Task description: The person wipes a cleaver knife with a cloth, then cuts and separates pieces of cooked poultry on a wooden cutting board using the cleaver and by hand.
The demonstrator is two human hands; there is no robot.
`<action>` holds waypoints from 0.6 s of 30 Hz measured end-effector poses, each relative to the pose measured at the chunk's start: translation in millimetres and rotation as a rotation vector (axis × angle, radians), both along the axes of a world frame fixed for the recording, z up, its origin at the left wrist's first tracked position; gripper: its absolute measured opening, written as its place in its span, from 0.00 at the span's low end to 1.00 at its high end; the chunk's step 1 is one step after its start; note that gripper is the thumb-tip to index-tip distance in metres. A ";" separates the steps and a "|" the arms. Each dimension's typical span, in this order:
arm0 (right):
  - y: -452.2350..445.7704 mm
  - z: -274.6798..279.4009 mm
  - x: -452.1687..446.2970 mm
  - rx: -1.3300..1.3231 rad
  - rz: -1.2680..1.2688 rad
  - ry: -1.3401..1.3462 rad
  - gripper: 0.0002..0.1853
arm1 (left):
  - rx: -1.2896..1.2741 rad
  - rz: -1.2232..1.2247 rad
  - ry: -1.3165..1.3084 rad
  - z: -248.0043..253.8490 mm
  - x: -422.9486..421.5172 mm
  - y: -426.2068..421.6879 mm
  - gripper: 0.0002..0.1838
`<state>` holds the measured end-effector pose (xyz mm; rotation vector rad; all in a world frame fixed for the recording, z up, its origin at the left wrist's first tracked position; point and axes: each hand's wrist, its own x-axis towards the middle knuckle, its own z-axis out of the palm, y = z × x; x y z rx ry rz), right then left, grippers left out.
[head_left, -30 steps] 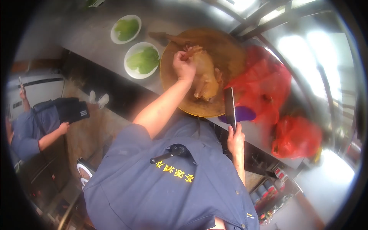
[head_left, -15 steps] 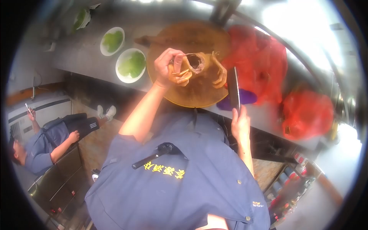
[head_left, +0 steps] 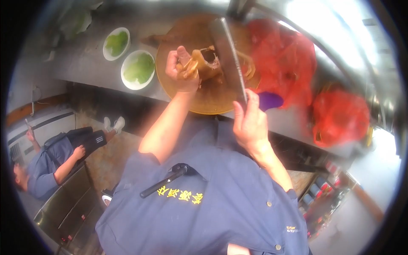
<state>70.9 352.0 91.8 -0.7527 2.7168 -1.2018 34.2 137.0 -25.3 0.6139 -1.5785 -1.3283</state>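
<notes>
A round wooden chopping board [head_left: 180, 36] lies on the counter in front of me. My left hand [head_left: 182, 70] is closed around a brown cooked bird [head_left: 198, 57], apparently a duck or goose, with its hollow cavity turned to the right. My right hand [head_left: 251, 123] grips a cleaver [head_left: 229, 57] by its handle, mostly hidden by the fingers. Its broad blade points away from me over the board, right of the bird; whether it touches the meat I cannot tell. A thin curved brown piece, like a neck [head_left: 249, 63], lies beyond the blade, partly covered by it.
Two white bowls [head_left: 123, 73] with green leaves stand left of the board. Red plastic bags [head_left: 282, 59] lie to the right, another red bag [head_left: 342, 117] nearer the counter's end. Something purple [head_left: 270, 101] sits by the board. A person [head_left: 49, 159] holding a phone is at the left.
The cleaver has come left and forward from beside the board to over it, hiding part of the neck-like piece. My left hand still holds the bird and has shifted slightly left.
</notes>
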 end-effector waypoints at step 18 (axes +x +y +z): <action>-23.7 5.5 4.7 0.092 0.026 -0.012 0.23 | 0.163 0.011 0.031 -10.9 3.0 -4.2 0.26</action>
